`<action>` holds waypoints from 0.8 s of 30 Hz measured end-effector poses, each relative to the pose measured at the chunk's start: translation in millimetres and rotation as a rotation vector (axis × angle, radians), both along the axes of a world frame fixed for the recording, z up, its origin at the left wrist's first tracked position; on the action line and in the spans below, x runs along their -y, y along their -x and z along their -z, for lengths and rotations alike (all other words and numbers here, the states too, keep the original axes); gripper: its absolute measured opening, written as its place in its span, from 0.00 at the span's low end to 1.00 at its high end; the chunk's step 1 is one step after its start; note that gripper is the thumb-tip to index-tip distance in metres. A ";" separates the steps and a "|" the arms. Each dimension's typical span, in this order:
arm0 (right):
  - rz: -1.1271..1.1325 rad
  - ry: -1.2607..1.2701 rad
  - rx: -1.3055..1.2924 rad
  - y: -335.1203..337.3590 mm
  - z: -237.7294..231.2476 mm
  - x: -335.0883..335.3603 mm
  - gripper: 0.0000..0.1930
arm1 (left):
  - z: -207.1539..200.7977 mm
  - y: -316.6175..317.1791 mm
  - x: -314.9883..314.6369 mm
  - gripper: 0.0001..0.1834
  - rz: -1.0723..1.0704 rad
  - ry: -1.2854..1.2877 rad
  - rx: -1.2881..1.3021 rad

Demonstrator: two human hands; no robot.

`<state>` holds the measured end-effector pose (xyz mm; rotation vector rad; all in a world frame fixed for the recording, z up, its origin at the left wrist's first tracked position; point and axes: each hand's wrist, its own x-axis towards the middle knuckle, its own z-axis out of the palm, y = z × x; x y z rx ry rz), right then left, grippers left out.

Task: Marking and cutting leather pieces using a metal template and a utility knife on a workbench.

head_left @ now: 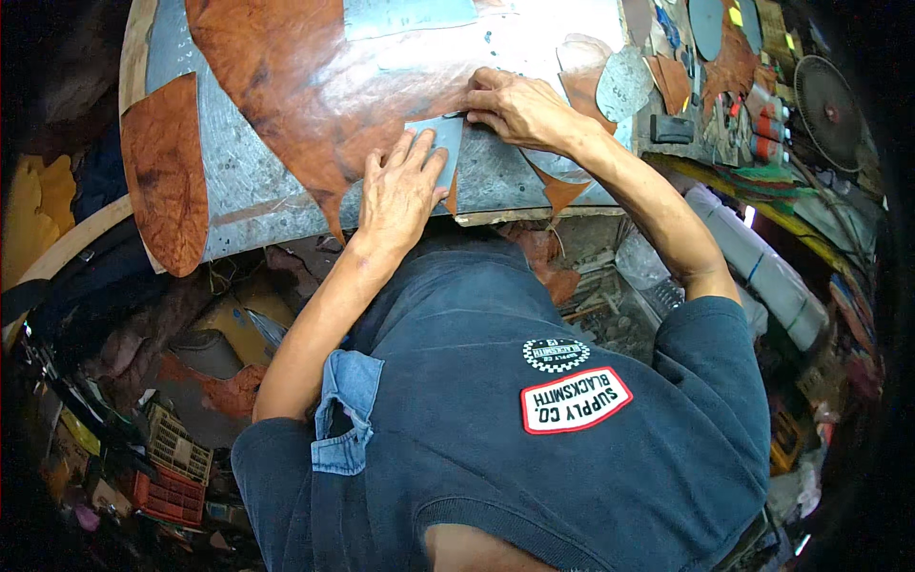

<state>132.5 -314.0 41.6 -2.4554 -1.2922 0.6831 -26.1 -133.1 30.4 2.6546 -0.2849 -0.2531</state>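
Note:
A large sheet of brown leather point(276, 91) lies on the grey, scuffed worktop point(250, 176). Fingers spread, my left hand point(398, 195) presses flat on a small grey straight-edged template point(447, 140) near the worktop's front edge. Beside the template's upper right corner, my right hand point(519, 110) has its fingers pinched together. Something small and dark shows under those fingertips, too hidden to name. A narrow leather strip point(451, 195) sticks out below the template, and a pointed leather offcut point(560, 194) hangs at the front edge to its right.
At the left lies a long rounded leather piece point(165, 176), overhanging the edge. Off to the right are a grey oval pattern point(624, 84), a dark block point(672, 129), bottles with orange-red parts point(767, 127) and a fan point(827, 110). Below left stand plastic crates point(170, 496).

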 end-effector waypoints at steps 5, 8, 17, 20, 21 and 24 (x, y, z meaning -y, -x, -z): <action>-0.037 -0.043 0.058 -7.5 4.0 10.3 0.12 | -1.5 -1.1 0.8 0.27 0.005 0.003 -0.018; -0.054 -0.045 0.044 -11.8 7.8 13.1 0.12 | -3.3 -1.9 0.9 0.27 0.013 -0.017 -0.032; -0.089 -0.011 -0.016 -24.7 8.3 17.5 0.14 | -2.1 -3.4 0.7 0.27 0.022 -0.024 -0.030; -0.081 -0.018 -0.013 -26.5 11.7 17.4 0.14 | -2.9 -4.2 0.0 0.27 0.026 -0.027 -0.020; -0.077 -0.020 -0.006 -27.7 12.2 17.7 0.14 | -3.5 -4.7 0.1 0.27 0.030 -0.032 -0.016; -0.082 -0.031 -0.037 -31.5 11.0 17.3 0.14 | -3.8 -5.3 -0.4 0.27 0.043 -0.037 -0.001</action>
